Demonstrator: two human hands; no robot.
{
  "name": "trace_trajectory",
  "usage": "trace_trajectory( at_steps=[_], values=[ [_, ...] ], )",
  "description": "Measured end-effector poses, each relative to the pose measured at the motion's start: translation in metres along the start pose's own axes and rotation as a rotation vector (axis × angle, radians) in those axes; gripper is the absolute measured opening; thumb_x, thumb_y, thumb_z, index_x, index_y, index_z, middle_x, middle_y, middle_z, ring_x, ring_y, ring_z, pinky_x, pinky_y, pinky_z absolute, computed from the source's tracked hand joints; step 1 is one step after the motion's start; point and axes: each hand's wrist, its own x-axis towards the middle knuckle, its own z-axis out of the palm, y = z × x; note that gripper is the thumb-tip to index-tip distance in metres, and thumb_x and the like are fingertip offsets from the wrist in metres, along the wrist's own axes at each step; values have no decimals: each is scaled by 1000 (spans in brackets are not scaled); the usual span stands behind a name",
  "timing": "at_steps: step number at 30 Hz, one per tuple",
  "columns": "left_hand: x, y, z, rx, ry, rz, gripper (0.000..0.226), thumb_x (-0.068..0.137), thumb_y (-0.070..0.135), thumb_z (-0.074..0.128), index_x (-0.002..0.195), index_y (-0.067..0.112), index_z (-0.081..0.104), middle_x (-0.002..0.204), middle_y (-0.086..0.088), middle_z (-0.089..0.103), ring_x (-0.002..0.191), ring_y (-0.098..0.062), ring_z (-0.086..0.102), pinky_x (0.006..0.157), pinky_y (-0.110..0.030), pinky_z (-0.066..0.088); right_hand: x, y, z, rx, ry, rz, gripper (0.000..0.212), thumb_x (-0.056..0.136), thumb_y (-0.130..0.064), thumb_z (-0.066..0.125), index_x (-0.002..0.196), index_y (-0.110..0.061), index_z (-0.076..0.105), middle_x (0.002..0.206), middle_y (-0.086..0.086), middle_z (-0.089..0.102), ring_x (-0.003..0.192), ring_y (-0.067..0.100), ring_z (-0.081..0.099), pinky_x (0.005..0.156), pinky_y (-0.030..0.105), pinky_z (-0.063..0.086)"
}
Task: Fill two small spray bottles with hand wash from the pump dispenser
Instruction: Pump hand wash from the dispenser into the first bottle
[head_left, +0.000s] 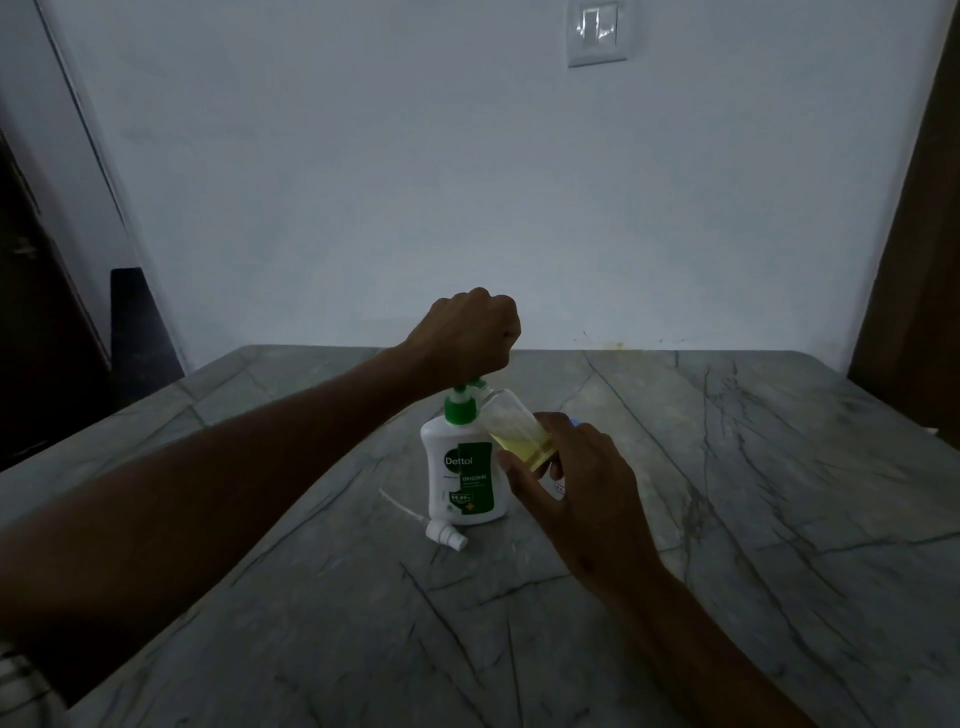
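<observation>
- My left hand (470, 332) is curled into a fist on top of the pump dispenser (464, 467), with the heel of the fist on the green pump head (461, 401). I cannot tell whether the fingers wrap the pump head or just sit bunched above it.
- The pump dispenser is a white bottle with a green and white label, and it stands upright on the tabletop (727, 493), roughly in the middle.
- My right hand (582, 483) holds a small clear spray bottle (514, 428) with the fingers and thumb curled round its lower end.
- That spray bottle is tilted, with its open neck leaning up toward the pump nozzle and touching or just beside it; the exact contact is hidden by my left hand.
- Pale yellow liquid pools in the lower part of the tilted bottle, near my fingers. The upper part looks clear.
- A white spray cap (444, 535) with its thin dip tube lies flat on the tabletop just in front and to the left of the dispenser's base.
- Behind my right hand something else small shows, with a bit of blue at the top and a bit of white lower down, mostly hidden by my fingers; I cannot say what it is.
- The tabletop is grey stone with darker veins, pushed against a pale wall (363, 182).
- A white light switch (596, 32) sits high on that wall.
</observation>
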Motion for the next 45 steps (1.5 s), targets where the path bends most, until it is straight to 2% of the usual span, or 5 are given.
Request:
trace_trajectory(
  at_steps=[10,15,26,31,45],
  values=[
    [0,2,-2,35,-7,27,33,70,-6,44,52,20,32,53,2,31,54,-20,30,53,-29,27,-1,-1,-2,5,3,-3,50,90,-74,37,118,-34,50,91,-15,49,80,-1,46,65,14,36],
    [-2,2,2,13,17,21,33,71,-6,42,53,20,30,53,1,28,53,-19,23,53,-31,25,0,3,2,-12,2,1,49,90,-74,38,116,-34,50,90,-15,49,79,-1,45,65,16,39],
    [-2,3,-2,24,15,3,31,68,-7,41,52,18,32,54,0,32,54,-21,29,54,-32,29,-1,0,0,-2,-2,3,48,89,-75,36,116,-37,47,91,-16,49,81,-2,47,65,15,39],
    [-6,5,4,-8,-10,-9,36,78,-7,45,52,18,40,52,0,38,49,-16,34,52,-30,32,-4,3,1,-5,-17,10,49,89,-75,37,117,-37,49,89,-18,47,81,-4,46,64,15,36],
    [-6,4,2,45,15,-5,33,71,-7,45,52,18,34,53,0,31,53,-20,27,55,-34,31,-2,1,3,-7,-17,6,51,89,-76,36,117,-35,51,89,-17,48,79,-3,46,63,14,35]
  ],
)
